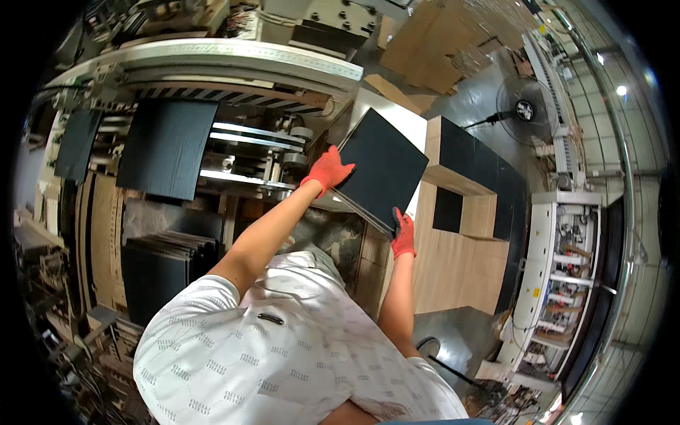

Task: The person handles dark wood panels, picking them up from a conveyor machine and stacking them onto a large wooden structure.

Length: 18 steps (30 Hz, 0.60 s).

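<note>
A factory floor: a conveyor machine [212, 78], stacked black panels [166, 265], cardboard piles [432, 49] and an industrial fan [524, 110].

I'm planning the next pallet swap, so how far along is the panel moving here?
Done: dark panels already lie on the wooden stack to the right. In hand: the left hand and right hand, both in red gloves, grip a few black panels by their edges, held above the bench. Left: one panel sits on the machine's rollers, and a pile of panels waits at lower left.
</note>
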Available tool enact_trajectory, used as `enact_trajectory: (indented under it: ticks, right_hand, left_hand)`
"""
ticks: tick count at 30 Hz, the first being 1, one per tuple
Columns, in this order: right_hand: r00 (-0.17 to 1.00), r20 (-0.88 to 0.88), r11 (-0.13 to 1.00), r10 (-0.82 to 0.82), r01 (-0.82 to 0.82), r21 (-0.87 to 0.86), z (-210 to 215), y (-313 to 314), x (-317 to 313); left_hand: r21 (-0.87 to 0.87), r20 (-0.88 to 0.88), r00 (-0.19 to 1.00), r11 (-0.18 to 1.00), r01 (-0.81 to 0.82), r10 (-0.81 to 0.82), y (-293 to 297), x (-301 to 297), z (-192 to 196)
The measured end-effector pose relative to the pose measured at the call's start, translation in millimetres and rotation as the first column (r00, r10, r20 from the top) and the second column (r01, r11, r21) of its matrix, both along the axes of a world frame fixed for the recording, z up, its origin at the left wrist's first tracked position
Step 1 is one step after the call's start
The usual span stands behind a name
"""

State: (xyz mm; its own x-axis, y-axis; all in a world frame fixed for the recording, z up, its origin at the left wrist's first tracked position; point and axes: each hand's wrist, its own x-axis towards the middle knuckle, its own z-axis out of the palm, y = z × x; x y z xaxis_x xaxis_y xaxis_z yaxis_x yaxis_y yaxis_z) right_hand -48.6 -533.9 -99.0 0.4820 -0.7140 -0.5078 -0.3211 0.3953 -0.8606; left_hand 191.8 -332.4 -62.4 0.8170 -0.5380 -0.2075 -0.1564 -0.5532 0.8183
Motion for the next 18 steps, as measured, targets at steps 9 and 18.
enact_trajectory:
  ticks: [9,18]
  right_hand:
    - [0.978,0.144,0.979,0.152,-0.169,0.116,36,45,-31]
    - [0.9,0.02,0.866,0.436,-0.414,-0.28,52,-47,0]
  left_hand:
    - [-0.048,-0.369,0.896,0.968,0.246,-0.246,28,-18,-1]
    - [-0.333,-0.641,0.757,0.844,-0.421,0.125,-14,-51,49]
